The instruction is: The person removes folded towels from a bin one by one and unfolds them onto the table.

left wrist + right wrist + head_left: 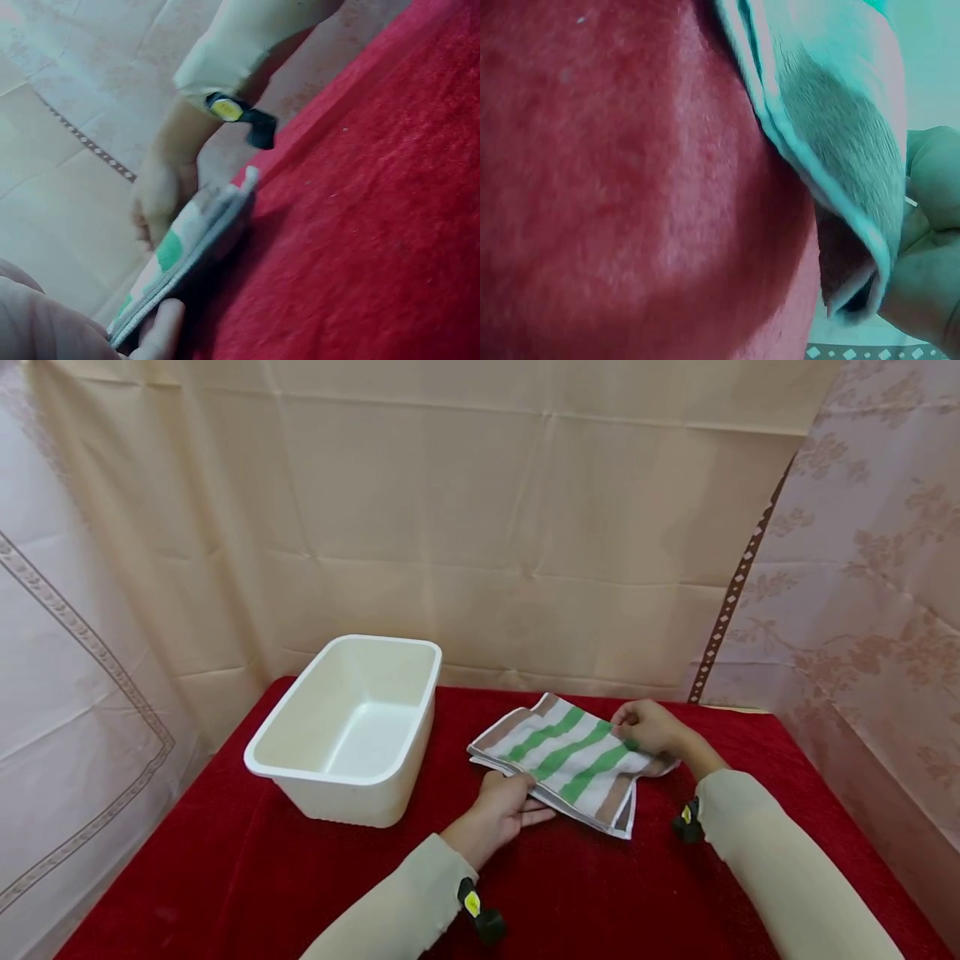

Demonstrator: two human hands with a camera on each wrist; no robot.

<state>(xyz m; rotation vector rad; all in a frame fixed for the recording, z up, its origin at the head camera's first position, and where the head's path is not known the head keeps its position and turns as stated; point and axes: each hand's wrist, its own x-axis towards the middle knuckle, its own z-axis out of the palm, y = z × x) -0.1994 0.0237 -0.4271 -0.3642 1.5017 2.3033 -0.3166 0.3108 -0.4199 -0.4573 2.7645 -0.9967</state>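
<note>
A folded towel [566,752] with green, white and brown stripes lies at a slant over the red cloth, its near edge lifted. My left hand [498,810] pinches the near left edge, thumb on top and fingers beneath the layers. At the far right side my right hand [651,727] grips the towel with curled fingers. The left wrist view shows the towel's stacked edge [184,266] between thumb and fingers. In the right wrist view a drooping towel corner [832,127] hides part of the right hand [930,247].
A cream plastic basin [408,768] stands left of the towel, with nothing inside it. Red cloth [225,877] covers the table. A beige curtain [480,527] hangs behind, and patterned drapes [885,568] flank the table's sides.
</note>
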